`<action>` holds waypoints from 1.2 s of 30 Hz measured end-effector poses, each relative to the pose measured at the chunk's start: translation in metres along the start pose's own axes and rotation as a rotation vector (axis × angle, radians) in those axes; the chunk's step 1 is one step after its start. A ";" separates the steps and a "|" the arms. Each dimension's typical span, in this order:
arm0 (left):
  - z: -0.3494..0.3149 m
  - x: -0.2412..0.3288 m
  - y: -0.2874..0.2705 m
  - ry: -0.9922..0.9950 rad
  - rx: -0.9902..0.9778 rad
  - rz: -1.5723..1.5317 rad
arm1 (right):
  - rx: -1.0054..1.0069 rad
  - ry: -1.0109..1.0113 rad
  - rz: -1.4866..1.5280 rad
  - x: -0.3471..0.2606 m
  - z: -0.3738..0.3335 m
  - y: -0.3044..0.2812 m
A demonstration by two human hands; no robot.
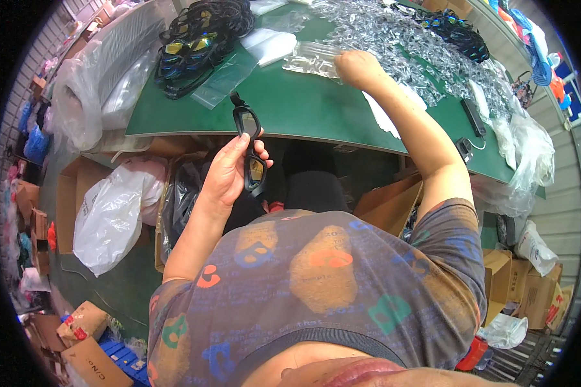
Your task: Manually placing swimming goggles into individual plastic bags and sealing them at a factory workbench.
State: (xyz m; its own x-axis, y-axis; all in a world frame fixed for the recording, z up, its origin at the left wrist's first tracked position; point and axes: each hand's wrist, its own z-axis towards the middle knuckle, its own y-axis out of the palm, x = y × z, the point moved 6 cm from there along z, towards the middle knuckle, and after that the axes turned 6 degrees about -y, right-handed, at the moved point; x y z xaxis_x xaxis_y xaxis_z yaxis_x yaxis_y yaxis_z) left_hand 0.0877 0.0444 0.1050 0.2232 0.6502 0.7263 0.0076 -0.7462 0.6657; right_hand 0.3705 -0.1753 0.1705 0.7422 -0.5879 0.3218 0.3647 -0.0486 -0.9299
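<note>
My left hand (229, 169) is closed round a pair of black swimming goggles (250, 145) with tinted lenses. The goggles hang upright, just off the table's front edge. Farther forward, my right hand (360, 69) is curled at the right end of a shiny clear plastic bag (311, 60) lying on the green table (303, 109). Its fingertips are partly hidden, but they appear to pinch the plastic. A flat clear bag (226, 79) lies to the left, beside a heap of black goggles (197, 45) with coloured lenses.
Small clear plastic pieces (381, 39) spread across the far right of the table, with more black goggles (455, 35) behind. A black device (473, 117) with a white cord lies at the right. Cardboard boxes (390, 203) and a white bag (119, 213) stand below the table.
</note>
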 end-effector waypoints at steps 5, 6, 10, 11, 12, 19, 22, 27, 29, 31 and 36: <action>0.007 0.004 -0.003 0.016 0.042 -0.037 | 0.138 0.107 0.426 -0.039 -0.021 -0.060; 0.010 0.005 -0.005 0.036 0.052 -0.049 | 0.207 0.112 0.620 -0.055 -0.029 -0.071; 0.019 0.008 -0.003 0.102 0.183 -0.121 | 0.364 0.067 0.902 -0.144 -0.060 -0.104; 0.025 0.005 -0.004 0.094 0.160 -0.126 | 0.396 0.060 0.884 -0.163 -0.066 -0.108; 0.026 0.004 -0.001 0.092 0.173 -0.131 | 0.430 0.054 0.868 -0.177 -0.068 -0.108; 0.021 0.014 0.034 0.315 0.109 0.232 | 0.479 0.048 0.642 -0.203 -0.060 -0.092; 0.020 0.013 0.027 0.362 0.137 0.291 | 0.565 -0.085 0.557 -0.208 -0.064 -0.109; 0.021 0.014 0.014 0.433 0.115 0.513 | 0.430 -0.064 0.712 -0.205 -0.066 -0.100; 0.017 0.018 0.022 0.487 0.171 0.455 | 0.391 -0.023 0.915 -0.207 -0.067 -0.088; 0.017 0.016 0.027 0.505 0.189 0.505 | 0.391 -0.049 0.867 -0.213 -0.067 -0.088; 0.009 0.027 0.032 0.572 0.220 0.715 | 0.454 -0.101 0.890 -0.209 -0.072 -0.097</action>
State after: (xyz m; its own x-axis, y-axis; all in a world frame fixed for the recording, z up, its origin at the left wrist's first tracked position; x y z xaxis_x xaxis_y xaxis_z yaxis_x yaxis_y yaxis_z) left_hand 0.1030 0.0369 0.1447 -0.2659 -0.0448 0.9630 0.2505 -0.9678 0.0241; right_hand 0.1392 -0.1054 0.1809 0.8858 -0.1883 -0.4242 -0.1816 0.7006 -0.6901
